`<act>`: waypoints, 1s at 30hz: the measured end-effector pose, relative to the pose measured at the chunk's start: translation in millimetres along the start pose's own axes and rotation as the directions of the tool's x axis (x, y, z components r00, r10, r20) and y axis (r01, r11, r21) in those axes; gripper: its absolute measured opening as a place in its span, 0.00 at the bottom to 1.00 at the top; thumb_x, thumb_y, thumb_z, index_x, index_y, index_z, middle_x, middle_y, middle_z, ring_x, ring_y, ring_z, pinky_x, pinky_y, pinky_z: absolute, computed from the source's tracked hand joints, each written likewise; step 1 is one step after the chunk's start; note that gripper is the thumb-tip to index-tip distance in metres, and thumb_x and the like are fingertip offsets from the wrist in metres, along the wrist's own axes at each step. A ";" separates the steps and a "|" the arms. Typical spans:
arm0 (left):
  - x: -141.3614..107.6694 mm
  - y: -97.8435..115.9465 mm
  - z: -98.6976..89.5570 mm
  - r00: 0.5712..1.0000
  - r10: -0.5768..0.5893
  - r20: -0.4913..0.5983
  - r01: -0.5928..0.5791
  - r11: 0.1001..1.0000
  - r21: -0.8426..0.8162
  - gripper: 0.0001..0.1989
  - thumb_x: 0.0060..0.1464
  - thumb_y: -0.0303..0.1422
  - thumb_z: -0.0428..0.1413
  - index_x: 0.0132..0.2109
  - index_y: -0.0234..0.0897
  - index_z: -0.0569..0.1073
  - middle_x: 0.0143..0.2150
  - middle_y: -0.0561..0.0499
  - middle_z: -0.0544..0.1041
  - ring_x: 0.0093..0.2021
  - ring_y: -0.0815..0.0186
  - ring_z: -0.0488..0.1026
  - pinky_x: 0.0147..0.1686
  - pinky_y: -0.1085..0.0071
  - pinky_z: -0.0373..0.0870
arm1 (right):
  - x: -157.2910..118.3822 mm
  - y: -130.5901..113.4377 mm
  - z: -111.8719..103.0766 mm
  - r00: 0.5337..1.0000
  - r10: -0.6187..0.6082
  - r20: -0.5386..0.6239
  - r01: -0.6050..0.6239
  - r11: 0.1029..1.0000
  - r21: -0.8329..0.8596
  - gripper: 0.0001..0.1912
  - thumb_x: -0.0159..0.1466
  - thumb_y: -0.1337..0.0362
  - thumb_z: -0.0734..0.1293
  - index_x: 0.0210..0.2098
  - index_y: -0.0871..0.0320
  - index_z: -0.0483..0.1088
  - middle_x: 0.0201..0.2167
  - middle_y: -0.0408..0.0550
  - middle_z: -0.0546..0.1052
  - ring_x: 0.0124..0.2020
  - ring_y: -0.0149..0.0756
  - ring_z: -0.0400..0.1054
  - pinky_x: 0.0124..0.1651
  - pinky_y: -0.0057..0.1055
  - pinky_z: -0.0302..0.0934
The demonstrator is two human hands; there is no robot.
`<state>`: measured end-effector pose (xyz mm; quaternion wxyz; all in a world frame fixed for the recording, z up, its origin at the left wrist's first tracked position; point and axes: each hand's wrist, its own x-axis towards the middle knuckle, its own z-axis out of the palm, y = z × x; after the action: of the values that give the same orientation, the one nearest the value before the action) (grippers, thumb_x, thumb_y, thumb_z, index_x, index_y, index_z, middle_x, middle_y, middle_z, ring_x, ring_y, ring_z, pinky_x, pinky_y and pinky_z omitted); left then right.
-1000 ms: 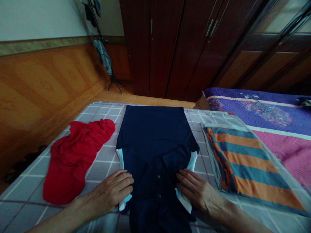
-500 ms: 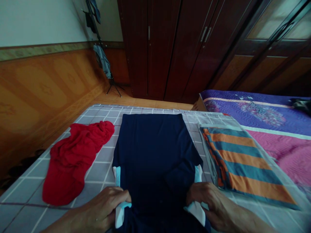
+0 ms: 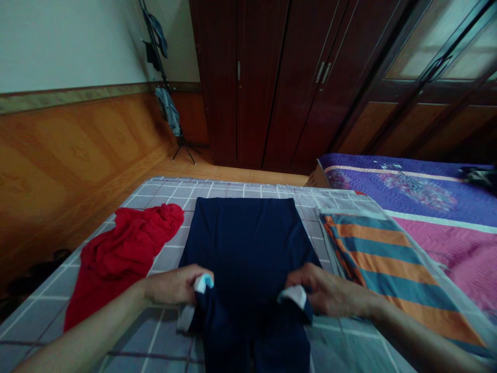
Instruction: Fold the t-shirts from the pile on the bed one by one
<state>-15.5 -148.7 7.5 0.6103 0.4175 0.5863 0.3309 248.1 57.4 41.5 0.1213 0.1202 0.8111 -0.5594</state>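
A navy shirt (image 3: 244, 248) lies flat and folded on a grey checked bedsheet (image 3: 166, 190), with its lower part running out of view toward me. My left hand (image 3: 173, 285) pinches the pale blue trim (image 3: 203, 283) on the shirt's left side. My right hand (image 3: 326, 292) grips the matching white-blue trim (image 3: 293, 294) on the right side. Both hands sit at the shirt's near half, and the fingers hide part of the fabric.
A crumpled red cloth (image 3: 116, 254) lies left of the shirt. On the right is a striped orange-and-teal textile in clear plastic (image 3: 388, 264). Beyond it is a purple-and-pink quilted bedspread (image 3: 423, 191). A dark wooden wardrobe (image 3: 272, 88) and a clothes stand (image 3: 166, 109) stand behind.
Both hands have moved up the shirt and inward, pulling the pale trim edges in with them. The view has tilted upward, so the room sits lower in the frame.
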 end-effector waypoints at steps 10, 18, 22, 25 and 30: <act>63.7 -19.6 -45.6 0.884 -0.219 -0.414 -0.088 0.790 -0.607 0.20 0.43 0.31 0.66 0.45 0.34 0.72 0.35 0.47 0.80 0.35 0.62 0.78 0.37 0.70 0.73 | 98.4 64.2 -59.9 0.847 0.415 -0.331 -0.194 0.822 0.535 0.09 0.53 0.59 0.67 0.25 0.58 0.68 0.20 0.45 0.74 0.20 0.30 0.66 0.24 0.24 0.61; 49.6 -21.3 -40.9 0.894 -0.218 -0.390 -0.053 0.815 -0.577 0.30 0.37 0.29 0.66 0.51 0.32 0.70 0.36 0.47 0.80 0.36 0.59 0.78 0.38 0.67 0.73 | 79.6 58.2 -53.2 0.838 0.414 -0.356 -0.181 0.826 0.534 0.08 0.53 0.61 0.66 0.22 0.58 0.66 0.18 0.42 0.72 0.17 0.26 0.62 0.22 0.22 0.57; 35.7 -18.0 -35.9 0.914 -0.163 -0.372 -0.061 0.851 -0.521 0.30 0.43 0.33 0.64 0.53 0.33 0.66 0.43 0.46 0.78 0.44 0.59 0.76 0.46 0.67 0.69 | 70.5 59.4 -52.7 0.833 0.398 -0.385 -0.173 0.848 0.501 0.11 0.53 0.57 0.67 0.25 0.59 0.66 0.17 0.40 0.69 0.16 0.25 0.59 0.20 0.23 0.53; 23.6 -15.4 -31.6 0.907 -0.145 -0.396 -0.037 0.908 -0.417 0.33 0.45 0.40 0.63 0.56 0.33 0.62 0.44 0.46 0.77 0.47 0.59 0.74 0.47 0.67 0.67 | 57.4 61.6 -53.9 0.798 0.360 -0.483 -0.166 0.902 0.399 0.15 0.54 0.56 0.67 0.36 0.61 0.67 0.17 0.36 0.66 0.15 0.24 0.57 0.19 0.23 0.50; 7.1 -19.4 -24.6 0.892 -0.130 -0.433 0.026 0.971 -0.239 0.40 0.46 0.45 0.61 0.60 0.34 0.54 0.43 0.45 0.76 0.45 0.58 0.74 0.47 0.65 0.65 | 18.9 66.6 -33.5 0.763 0.253 -0.595 -0.324 0.946 -0.013 0.29 0.57 0.56 0.65 0.54 0.66 0.61 0.19 0.39 0.68 0.20 0.31 0.63 0.23 0.27 0.54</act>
<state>-40.9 -147.8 -12.2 0.5161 0.2343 0.6851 0.4575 250.2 112.8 -11.7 -0.0435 0.4028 0.8111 -0.4218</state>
